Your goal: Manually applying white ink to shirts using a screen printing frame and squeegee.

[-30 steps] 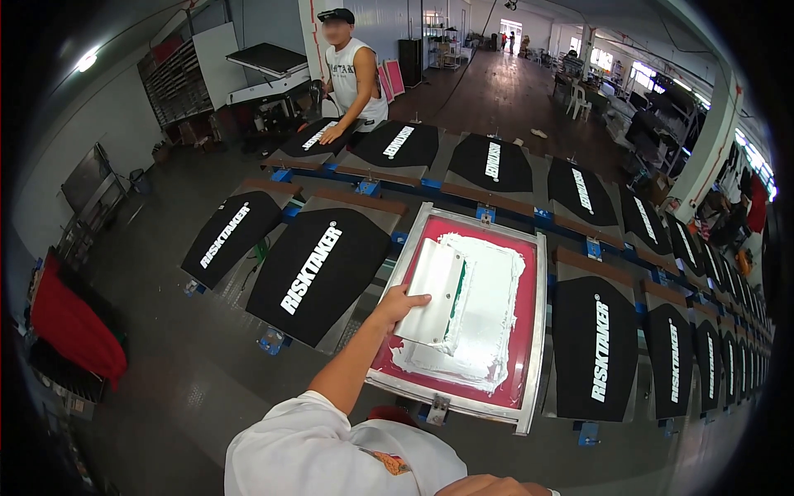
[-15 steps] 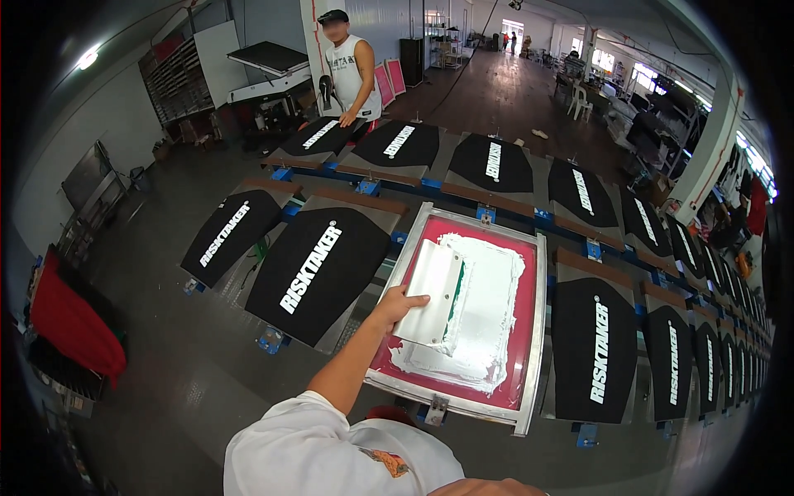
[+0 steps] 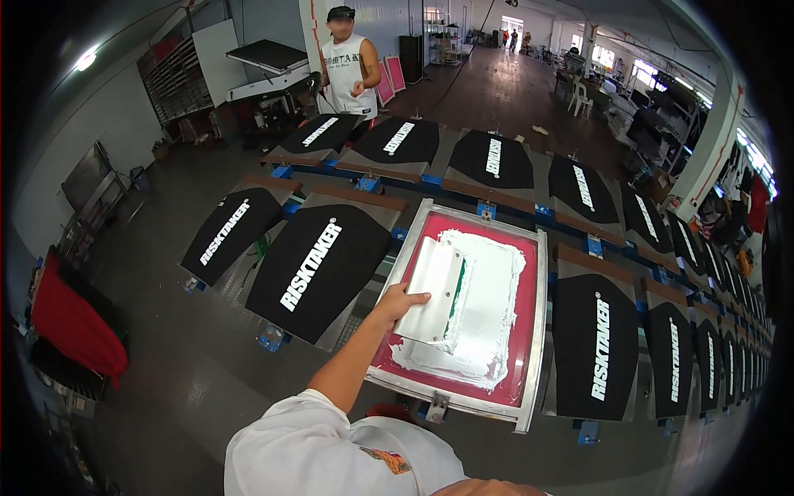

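Note:
My left hand (image 3: pixel 399 306) is closed round a wide squeegee (image 3: pixel 432 293) with a pale handle, a green blade edge and screws along its side. The thumb lies on top of the handle. The squeegee leans at the left part of a screen-printing frame (image 3: pixel 538 331) with a metal rim and red mesh. Thick white ink (image 3: pixel 484 306) covers the middle of the mesh, with ridges round its edges. The frame lies over a printing station between black fabric panels. My right hand is out of view; only a bit of bare skin shows at the lower edge.
Black fabric panels (image 3: pixel 318 248) with white lettering lie on boards in two long rows, several running off to the right (image 3: pixel 597 347). Across the far row stands another person (image 3: pixel 347 70) holding a dark tool. Red cloth (image 3: pixel 74 318) hangs at the left.
The other person has straightened and lifted a hand off the far panel to chest height. My left hand and the squeegee have hardly moved.

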Motion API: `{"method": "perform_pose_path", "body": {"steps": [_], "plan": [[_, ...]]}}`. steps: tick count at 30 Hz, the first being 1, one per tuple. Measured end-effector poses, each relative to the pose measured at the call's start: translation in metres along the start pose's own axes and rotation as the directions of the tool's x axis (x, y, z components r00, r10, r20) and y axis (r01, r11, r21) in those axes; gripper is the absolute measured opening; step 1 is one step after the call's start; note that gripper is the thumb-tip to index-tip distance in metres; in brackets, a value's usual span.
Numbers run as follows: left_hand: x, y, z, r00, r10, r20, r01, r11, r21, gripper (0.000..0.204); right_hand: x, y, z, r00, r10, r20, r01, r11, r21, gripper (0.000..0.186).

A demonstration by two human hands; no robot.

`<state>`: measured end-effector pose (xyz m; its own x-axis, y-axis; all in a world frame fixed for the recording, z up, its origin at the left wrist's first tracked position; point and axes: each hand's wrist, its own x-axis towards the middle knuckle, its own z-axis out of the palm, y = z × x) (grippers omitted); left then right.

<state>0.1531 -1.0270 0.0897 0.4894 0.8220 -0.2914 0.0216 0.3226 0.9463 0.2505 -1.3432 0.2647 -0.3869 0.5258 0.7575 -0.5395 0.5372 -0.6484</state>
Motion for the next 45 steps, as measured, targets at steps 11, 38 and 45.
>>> {"method": "perform_pose_path", "body": {"steps": [11,38,45], "plan": [[0.001,0.001,0.004,1.0,-0.001,-0.014,0.001,1.0,-0.003,0.048,-0.004,-0.001,0.002,0.997,-0.02,-0.068,0.032,0.984,0.174,0.031],[-0.003,0.006,0.008,0.999,-0.007,-0.04,0.007,1.0,-0.014,0.045,-0.207,0.207,-0.05,-0.095,0.764,-0.638,-0.717,0.393,0.576,0.015],[-0.003,0.005,0.001,0.999,0.002,-0.041,-0.003,0.999,-0.036,0.043,-0.203,0.208,-0.048,-0.095,0.713,-0.695,-0.777,0.383,0.499,0.014]]}}
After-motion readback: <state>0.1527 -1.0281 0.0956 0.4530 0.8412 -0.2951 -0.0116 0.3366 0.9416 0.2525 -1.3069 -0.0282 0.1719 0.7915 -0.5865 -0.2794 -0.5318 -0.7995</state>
